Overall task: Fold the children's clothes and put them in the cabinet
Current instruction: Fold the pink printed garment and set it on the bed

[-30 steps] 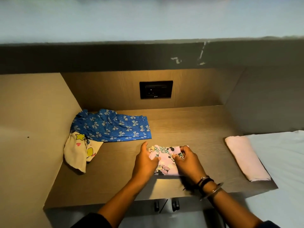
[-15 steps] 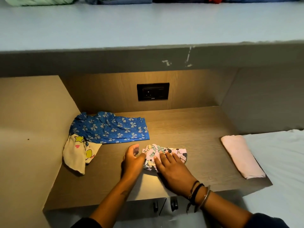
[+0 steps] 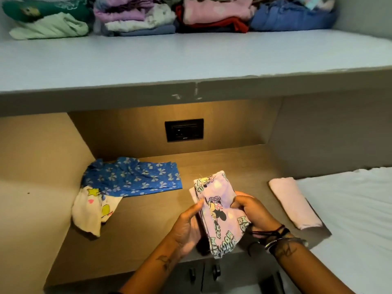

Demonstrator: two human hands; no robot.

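Folded lilac piece (image 3: 218,209) with a cartoon mouse print, up off the wooden counter (image 3: 148,230), held between both hands above its front edge. Grip from the left hand (image 3: 186,225): thumb on the print side, fingers curled behind the left edge. Same deal with the right hand (image 3: 254,213): fingers wrapped round the right edge, clamped on the cloth. Bangle (image 3: 282,240) and black cords on the right wrist. Lilac piece tilted, one end pointing up toward the back, the other hanging down past the counter's front edge.

Further left on the counter, a blue piece (image 3: 135,179) with white bows, spread out flat-ish and unfolded, back near the left wall. Under its front-left corner, a cream piece (image 3: 91,209) with a yellow star and a pink heart, rumpled, also unfolded. Both well apart from the hands.

Off to the right, a pale pink roll (image 3: 292,202) lying at the counter's right end, just beside a white sheet (image 3: 350,209). Can't tell whether touching.

Black socket (image 3: 184,130) set in the back panel, warm light on the wood around it. Above that, a grey shelf (image 3: 191,58) with stacks (image 3: 212,15) of folded clothes along the back: green and mint at the left, purple and white next, pink and red in the middle, blue at the right. Two dark handles (image 3: 216,270) down below the counter's front edge.
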